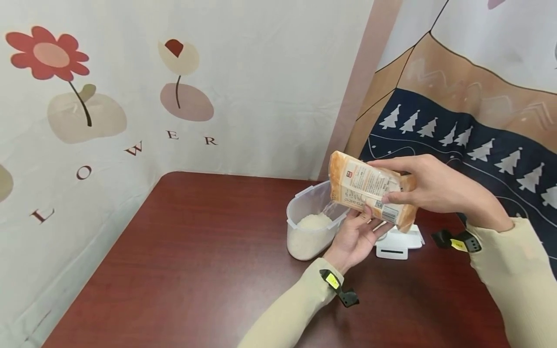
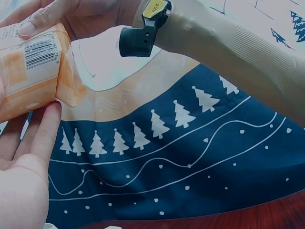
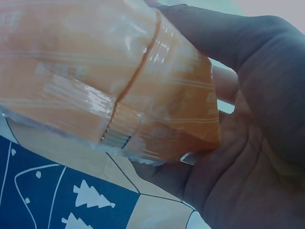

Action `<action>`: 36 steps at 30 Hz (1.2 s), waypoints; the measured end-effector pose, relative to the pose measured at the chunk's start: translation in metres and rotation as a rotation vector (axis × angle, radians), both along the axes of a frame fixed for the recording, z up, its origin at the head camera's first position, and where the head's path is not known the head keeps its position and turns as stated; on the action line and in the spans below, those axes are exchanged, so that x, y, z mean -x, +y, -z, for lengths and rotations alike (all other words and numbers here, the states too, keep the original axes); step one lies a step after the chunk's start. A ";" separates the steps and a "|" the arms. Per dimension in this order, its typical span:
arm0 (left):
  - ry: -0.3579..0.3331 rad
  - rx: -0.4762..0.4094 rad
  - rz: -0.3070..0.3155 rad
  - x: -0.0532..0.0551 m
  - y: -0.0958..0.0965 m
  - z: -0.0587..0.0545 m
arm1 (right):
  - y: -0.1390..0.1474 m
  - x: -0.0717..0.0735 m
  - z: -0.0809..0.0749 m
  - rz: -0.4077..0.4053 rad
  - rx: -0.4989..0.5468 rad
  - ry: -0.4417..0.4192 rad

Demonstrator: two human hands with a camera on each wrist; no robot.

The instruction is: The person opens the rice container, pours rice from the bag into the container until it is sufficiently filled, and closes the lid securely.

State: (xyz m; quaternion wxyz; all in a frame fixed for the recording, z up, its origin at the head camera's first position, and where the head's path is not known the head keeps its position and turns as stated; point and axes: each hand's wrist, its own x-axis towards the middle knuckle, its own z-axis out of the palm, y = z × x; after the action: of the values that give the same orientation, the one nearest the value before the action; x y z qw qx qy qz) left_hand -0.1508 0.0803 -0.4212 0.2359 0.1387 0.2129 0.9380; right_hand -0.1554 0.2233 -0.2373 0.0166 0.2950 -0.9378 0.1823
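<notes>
An orange-and-white plastic bag of rice [image 1: 367, 188] is held tilted, its left end over a clear plastic container [image 1: 292, 215]. White rice [image 1: 314, 222] is heaped inside, and a pale streak runs down to it from the bag. My left hand [image 1: 351, 240] supports the bag from below, palm up, thumb against the printed face. My right hand [image 1: 439, 186] grips the bag's right end, thumb on the front and fingers along the top edge. In the left wrist view the bag's barcode [image 2: 42, 51] faces the camera. The right wrist view shows the bag's folded orange end [image 3: 181, 105] against the palm.
A white plastic lid [image 1: 391, 252] with side flaps lies on the dark red table [image 1: 196, 270], behind and right of my left hand. A pale printed cloth [image 1: 270, 87] hangs behind the table, with a dark blue tree-patterned part [image 1: 435, 130] at the right.
</notes>
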 end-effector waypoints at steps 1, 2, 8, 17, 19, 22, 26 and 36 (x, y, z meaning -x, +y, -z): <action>0.000 -0.001 0.000 0.000 0.000 0.000 | 0.000 0.000 0.000 -0.001 0.000 0.000; 0.001 -0.001 -0.002 0.000 0.000 0.000 | 0.000 0.000 0.000 -0.001 0.000 0.001; 0.001 0.001 -0.004 -0.001 0.000 -0.001 | 0.000 0.001 0.000 0.006 -0.003 -0.006; 0.005 -0.003 -0.002 0.000 0.000 -0.001 | 0.000 0.001 -0.001 0.006 -0.016 -0.002; 0.007 -0.003 0.000 0.000 0.000 -0.001 | 0.000 0.002 0.000 0.006 -0.018 -0.010; 0.007 -0.003 0.002 0.000 0.000 0.000 | 0.000 0.002 0.000 0.006 -0.018 -0.016; 0.009 -0.008 -0.003 -0.001 0.001 0.000 | 0.000 0.003 0.000 0.006 -0.022 -0.021; 0.000 -0.018 -0.019 -0.001 0.002 0.001 | 0.003 0.005 0.001 0.023 -0.019 -0.061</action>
State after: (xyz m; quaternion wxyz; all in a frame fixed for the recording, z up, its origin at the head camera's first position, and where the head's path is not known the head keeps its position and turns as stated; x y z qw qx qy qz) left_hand -0.1501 0.0819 -0.4219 0.2256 0.1390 0.2056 0.9421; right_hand -0.1607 0.2263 -0.2385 -0.0124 0.2788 -0.9428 0.1821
